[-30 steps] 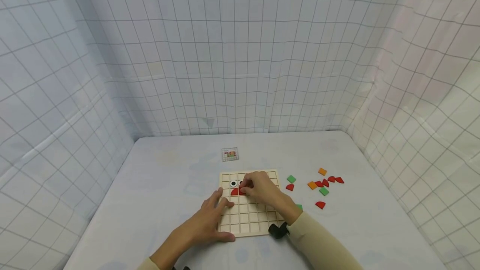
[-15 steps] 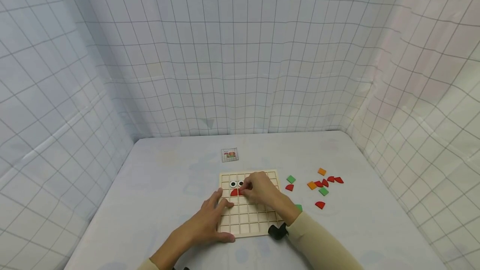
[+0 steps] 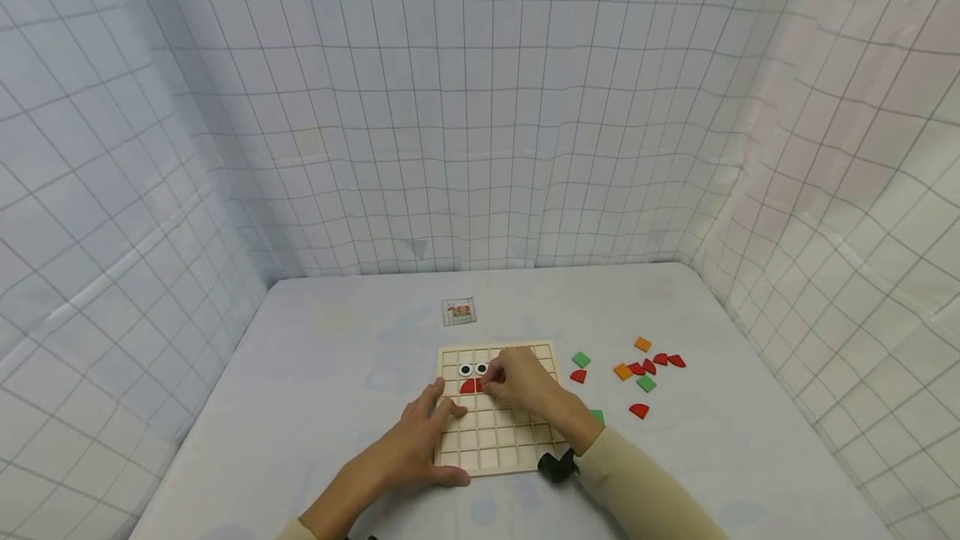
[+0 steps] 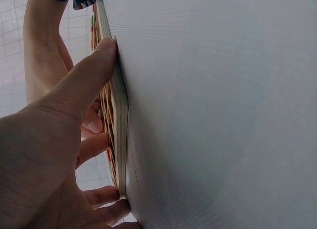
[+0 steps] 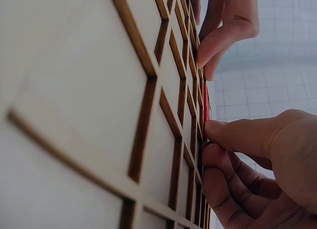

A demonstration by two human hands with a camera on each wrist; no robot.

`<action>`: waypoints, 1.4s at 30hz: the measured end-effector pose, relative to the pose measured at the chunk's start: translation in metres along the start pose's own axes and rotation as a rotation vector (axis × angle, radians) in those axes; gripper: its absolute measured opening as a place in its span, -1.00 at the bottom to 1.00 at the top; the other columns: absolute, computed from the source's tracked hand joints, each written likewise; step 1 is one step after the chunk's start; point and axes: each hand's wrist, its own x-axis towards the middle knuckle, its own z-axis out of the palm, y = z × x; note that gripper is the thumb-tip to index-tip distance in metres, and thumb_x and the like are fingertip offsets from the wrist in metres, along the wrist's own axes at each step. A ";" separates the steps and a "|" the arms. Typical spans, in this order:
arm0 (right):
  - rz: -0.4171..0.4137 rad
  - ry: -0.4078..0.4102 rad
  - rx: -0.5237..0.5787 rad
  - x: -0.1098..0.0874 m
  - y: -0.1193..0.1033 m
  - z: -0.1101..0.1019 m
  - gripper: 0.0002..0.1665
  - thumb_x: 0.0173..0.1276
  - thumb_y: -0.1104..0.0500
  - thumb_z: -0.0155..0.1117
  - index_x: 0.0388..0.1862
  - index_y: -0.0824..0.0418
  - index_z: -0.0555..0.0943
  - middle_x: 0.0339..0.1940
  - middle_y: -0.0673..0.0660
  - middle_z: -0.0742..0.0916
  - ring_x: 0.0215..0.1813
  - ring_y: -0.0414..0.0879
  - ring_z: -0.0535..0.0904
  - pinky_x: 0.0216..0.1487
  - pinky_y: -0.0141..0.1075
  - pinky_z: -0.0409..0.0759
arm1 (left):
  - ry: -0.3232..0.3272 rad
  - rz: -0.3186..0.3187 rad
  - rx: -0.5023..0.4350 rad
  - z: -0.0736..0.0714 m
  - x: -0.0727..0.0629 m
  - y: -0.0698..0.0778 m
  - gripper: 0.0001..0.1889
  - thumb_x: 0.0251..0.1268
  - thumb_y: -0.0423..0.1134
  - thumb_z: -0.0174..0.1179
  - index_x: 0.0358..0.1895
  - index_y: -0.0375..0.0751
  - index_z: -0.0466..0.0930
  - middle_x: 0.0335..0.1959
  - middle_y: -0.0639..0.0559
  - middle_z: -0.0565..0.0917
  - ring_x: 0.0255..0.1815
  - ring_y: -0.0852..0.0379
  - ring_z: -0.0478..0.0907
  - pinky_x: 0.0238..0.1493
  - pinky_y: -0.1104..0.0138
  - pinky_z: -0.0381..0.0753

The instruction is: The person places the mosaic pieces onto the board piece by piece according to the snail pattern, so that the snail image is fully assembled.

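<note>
A pale wooden grid board (image 3: 487,440) lies on the table. Two round eye tiles (image 3: 466,370) sit side by side in its upper cells, with a red quarter-circle tile (image 3: 468,387) just below. My right hand (image 3: 525,382) pinches a second red quarter-circle tile (image 3: 480,386) beside that one, mostly covered by the fingers. In the right wrist view, the thumb tip meets the edge of red (image 5: 206,102) at board level. My left hand (image 3: 412,444) spreads over the board's near left corner, its thumb (image 4: 94,70) along the front edge and fingertips at the left side.
Right of the board lie several loose tiles: red quarter circles (image 3: 639,411), green squares (image 3: 647,384) and orange squares (image 3: 642,344). A green tile (image 3: 597,416) peeks out beside my right wrist. Behind the board lies a small picture card (image 3: 459,311). Grid-patterned curtains (image 3: 480,148) enclose the table.
My right fingers have shifted very slightly, and the right-hand eye tile shows more fully than a second ago. The left hand stays in place.
</note>
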 end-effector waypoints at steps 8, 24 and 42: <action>0.036 -0.014 0.003 -0.009 -0.001 -0.003 -0.89 0.54 0.30 0.62 -0.23 0.14 0.95 -0.24 -0.01 0.90 -0.23 -0.27 0.63 -0.17 -0.39 0.66 | -0.002 -0.008 -0.007 0.001 -0.001 -0.001 -0.08 0.16 0.22 0.81 0.46 -0.07 0.54 0.87 -0.56 0.13 0.79 -0.76 0.24 0.59 -0.56 0.55; 0.063 0.078 -0.038 -0.034 0.025 -0.030 -0.96 0.57 0.19 0.66 -0.16 0.05 0.92 -0.23 -0.09 0.86 -0.23 -0.29 0.63 -0.15 -0.41 0.66 | 0.003 -0.011 0.003 -0.001 0.000 0.002 -0.08 0.15 0.23 0.81 0.48 -0.05 0.55 0.87 -0.54 0.13 0.81 -0.73 0.23 0.63 -0.55 0.51; 0.310 0.167 -0.114 -0.063 0.079 -0.074 -0.37 0.42 -0.06 0.80 0.36 0.16 0.84 0.10 0.27 0.78 -0.01 0.04 0.68 0.01 -0.13 0.69 | 0.000 -0.004 -0.015 0.000 -0.001 0.001 -0.06 0.16 0.22 0.81 0.49 -0.09 0.55 0.89 -0.53 0.10 0.84 -0.72 0.19 0.64 -0.56 0.48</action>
